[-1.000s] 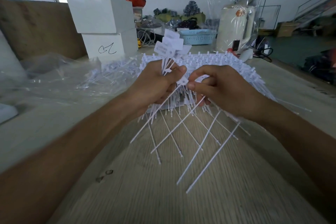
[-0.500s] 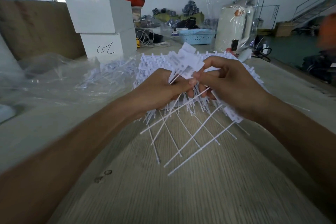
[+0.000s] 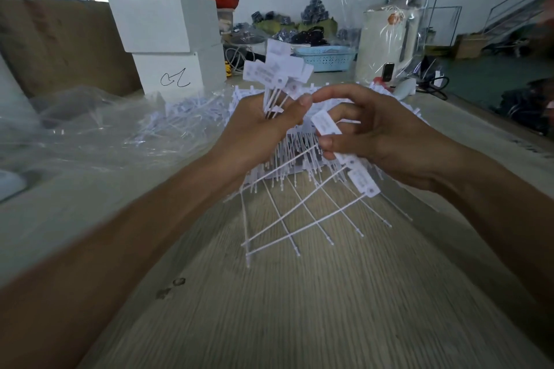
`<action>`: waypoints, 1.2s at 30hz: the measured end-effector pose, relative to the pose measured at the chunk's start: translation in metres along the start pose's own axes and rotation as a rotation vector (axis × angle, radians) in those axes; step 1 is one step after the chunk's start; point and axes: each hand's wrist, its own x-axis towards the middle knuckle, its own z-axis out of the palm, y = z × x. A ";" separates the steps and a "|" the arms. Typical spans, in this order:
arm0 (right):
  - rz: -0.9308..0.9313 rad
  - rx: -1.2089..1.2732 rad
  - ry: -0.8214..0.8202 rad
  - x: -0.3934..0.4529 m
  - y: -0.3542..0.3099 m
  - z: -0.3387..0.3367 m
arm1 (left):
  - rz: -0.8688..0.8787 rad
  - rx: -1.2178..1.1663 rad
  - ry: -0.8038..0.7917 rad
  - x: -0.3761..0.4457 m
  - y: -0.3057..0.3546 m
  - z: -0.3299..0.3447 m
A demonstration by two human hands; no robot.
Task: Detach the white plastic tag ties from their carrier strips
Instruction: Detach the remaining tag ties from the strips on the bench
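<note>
Right, head view only. Left hand (image 3: 263, 126) grips a bunch of loose ties (image 3: 277, 75), stems clamped in the fist, flags fanned out at 12 o'clock above the thumb. Right hand (image 3: 377, 138) pinches one tag (image 3: 325, 126) between thumb and fingers; that tag looks joined to the strip (image 3: 361, 180) trailing toward 5 o'clock, tails hanging down over the bench (image 3: 299, 308). Big pile of undone strips (image 3: 302, 144) lies behind both hands; a heap of ties (image 3: 180, 117) sits at 10 o'clock, next to clear plastic wrap (image 3: 90, 135).

How I'd do it:
- Pinch right at the flag, close to the joint, not on the thin tail.
- Twist, then snap sideways; a straight pull probably stretches the tail.
- Pass the freed tie to the left bunch, flags aligned, so tails don't tangle.
- Keep the strip hanging clear of the pile to avoid snags.
</note>
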 end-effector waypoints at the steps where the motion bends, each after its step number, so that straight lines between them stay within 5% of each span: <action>1: -0.004 0.028 -0.011 0.000 -0.001 0.001 | 0.022 -0.013 -0.022 -0.001 0.001 0.001; 8: 0.027 0.109 0.045 0.000 0.005 0.013 | 0.094 -0.062 -0.050 -0.003 0.001 0.004; 13: 0.088 -0.088 0.052 -0.001 0.005 0.012 | 0.057 -0.096 0.024 -0.002 0.001 0.001; 18: 0.010 -0.018 0.057 -0.002 0.002 0.018 | 0.008 -0.082 -0.076 -0.005 0.002 -0.001; 27: -0.307 -0.699 0.224 0.000 0.006 0.026 | -0.204 -0.214 -0.052 -0.005 0.001 0.009; 36: -0.374 -0.791 0.295 0.004 0.013 0.018 | -0.111 -0.110 -0.149 -0.005 0.001 0.007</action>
